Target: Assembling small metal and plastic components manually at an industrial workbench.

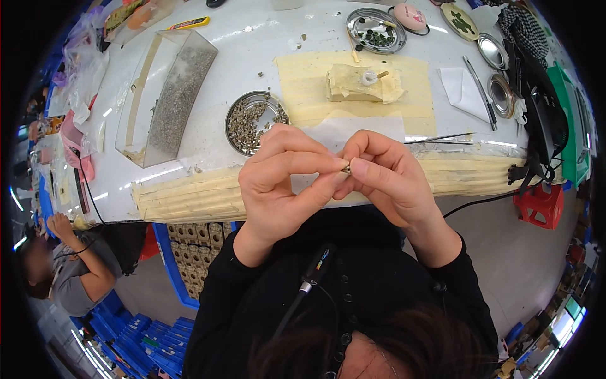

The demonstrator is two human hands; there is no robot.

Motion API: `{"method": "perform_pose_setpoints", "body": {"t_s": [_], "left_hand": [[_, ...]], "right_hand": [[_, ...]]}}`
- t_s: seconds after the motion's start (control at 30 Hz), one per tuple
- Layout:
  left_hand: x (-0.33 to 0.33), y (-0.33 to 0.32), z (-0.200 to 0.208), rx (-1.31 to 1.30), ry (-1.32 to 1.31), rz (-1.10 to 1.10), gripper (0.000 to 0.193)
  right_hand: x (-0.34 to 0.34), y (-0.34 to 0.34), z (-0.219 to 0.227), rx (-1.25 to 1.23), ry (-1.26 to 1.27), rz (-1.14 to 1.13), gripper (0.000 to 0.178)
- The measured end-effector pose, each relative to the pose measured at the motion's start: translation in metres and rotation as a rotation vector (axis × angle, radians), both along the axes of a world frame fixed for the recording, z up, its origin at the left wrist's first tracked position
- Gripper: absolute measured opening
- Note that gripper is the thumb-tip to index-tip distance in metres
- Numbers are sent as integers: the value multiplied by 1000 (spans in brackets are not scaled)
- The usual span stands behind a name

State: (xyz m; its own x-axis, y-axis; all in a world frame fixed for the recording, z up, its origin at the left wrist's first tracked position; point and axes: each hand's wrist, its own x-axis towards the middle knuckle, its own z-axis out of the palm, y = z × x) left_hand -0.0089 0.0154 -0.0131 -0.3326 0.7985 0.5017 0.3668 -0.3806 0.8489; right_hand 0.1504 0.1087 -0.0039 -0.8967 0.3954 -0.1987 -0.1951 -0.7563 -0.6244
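Observation:
Near the table's front edge, my left hand [281, 183] and my right hand [391, 180] meet with their fingertips together. Both pinch a small shiny metal-coloured piece [346, 169]; it is mostly covered by the fingers, and its exact kind cannot be made out. Just beyond my left hand lies a round metal dish [270, 112] holding many small metal-coloured pieces [243, 126]. Past my right hand stands a block wrapped in cream tape [344, 88], with a white ring and a thin stick on top. Slim dark tweezers [440, 139] rest right of my right hand.
At left stands a clear box [136, 107] with grey granules [180, 95]. Farther back are a metal tray [351, 30] of dark green pieces, a white cloth [464, 95] and metal lids [502, 95]. A blue crate [165, 252] sits below the table; another person [88, 271] is at left.

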Motion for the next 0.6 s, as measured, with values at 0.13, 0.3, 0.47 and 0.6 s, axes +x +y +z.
{"method": "perform_pose_setpoints", "body": {"t_s": [0.13, 0.3, 0.47, 0.6], "left_hand": [[3, 1, 6, 13, 271, 158, 21], [5, 0, 10, 32, 326, 183, 21], [1, 1, 1, 4, 100, 42, 22], [4, 1, 5, 40, 250, 161, 24]], "right_hand": [[-2, -10, -1, 421, -37, -242, 9], [-3, -9, 1, 361, -39, -234, 11], [0, -2, 0, 132, -37, -68, 11], [1, -5, -4, 219, 0, -116, 13]]}}
